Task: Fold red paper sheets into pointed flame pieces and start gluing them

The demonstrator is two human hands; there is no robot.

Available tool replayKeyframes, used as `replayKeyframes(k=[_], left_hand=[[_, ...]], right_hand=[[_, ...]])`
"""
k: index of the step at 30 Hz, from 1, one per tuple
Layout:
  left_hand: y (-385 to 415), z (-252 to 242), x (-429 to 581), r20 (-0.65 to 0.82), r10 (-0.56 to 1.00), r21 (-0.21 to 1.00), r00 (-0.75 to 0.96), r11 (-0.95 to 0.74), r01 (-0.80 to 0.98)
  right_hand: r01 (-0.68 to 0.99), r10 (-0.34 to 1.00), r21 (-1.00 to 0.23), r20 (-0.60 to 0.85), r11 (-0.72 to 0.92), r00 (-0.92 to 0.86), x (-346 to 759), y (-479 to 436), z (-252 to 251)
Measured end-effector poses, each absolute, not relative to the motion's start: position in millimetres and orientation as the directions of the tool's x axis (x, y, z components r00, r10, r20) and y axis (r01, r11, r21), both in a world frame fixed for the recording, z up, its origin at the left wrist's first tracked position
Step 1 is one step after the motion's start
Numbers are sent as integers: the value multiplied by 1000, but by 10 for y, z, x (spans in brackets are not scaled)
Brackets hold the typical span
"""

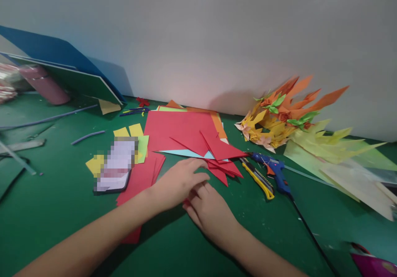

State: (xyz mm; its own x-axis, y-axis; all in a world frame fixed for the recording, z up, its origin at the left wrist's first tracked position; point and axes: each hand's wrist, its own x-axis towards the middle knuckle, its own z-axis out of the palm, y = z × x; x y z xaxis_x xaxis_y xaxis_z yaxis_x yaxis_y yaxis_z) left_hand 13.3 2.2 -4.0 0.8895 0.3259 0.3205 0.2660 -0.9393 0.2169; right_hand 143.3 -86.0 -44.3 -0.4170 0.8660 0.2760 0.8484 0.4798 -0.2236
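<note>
My left hand (182,181) and my right hand (211,210) meet above the green table, fingers curled in and overlapping. A sliver of red paper (185,205) shows at my right fingertips; the rest is hidden by the hands. What my left fingers pinch, if anything, is covered. Just beyond the hands lie folded, pointed red paper pieces (221,148). Behind them a large red sheet (176,124) rests on sheets of other colours. Cut red strips (139,181) are stacked under and beside my left forearm.
Right of the hands lie a yellow utility knife (258,181) and a blue glue gun (274,167) with its cord. A paper leaf crown (279,119) stands by the wall. Left are a phone (118,165), yellow paper pieces (135,130) and a pink bottle (46,85).
</note>
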Motion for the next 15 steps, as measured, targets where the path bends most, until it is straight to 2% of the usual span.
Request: replayKeyframes(k=[4, 5, 7, 11, 15], left_hand=[[180, -31, 482, 228, -56, 183, 972, -978, -99], [204, -45, 552, 184, -91, 168, 979, -978, -123], [220, -89, 664, 125, -114, 120, 986, -984, -129], [201, -164, 790, 133, -95, -50, 987, -995, -89], [213, -158, 833, 145, -101, -94, 984, -992, -88]], right_hand=[[894, 899, -179, 244, 411, -364, 1477, -1030, -439], [906, 906, -163, 244, 391, -347, 1502, -1077, -433], [922, 917, -141, 236, 360, -322, 1559, -1159, -421], [934, 918, -115, 258, 339, -301, 1649, -1255, -425], [934, 912, -74, 259, 348, -319, 1670, -1262, -467]])
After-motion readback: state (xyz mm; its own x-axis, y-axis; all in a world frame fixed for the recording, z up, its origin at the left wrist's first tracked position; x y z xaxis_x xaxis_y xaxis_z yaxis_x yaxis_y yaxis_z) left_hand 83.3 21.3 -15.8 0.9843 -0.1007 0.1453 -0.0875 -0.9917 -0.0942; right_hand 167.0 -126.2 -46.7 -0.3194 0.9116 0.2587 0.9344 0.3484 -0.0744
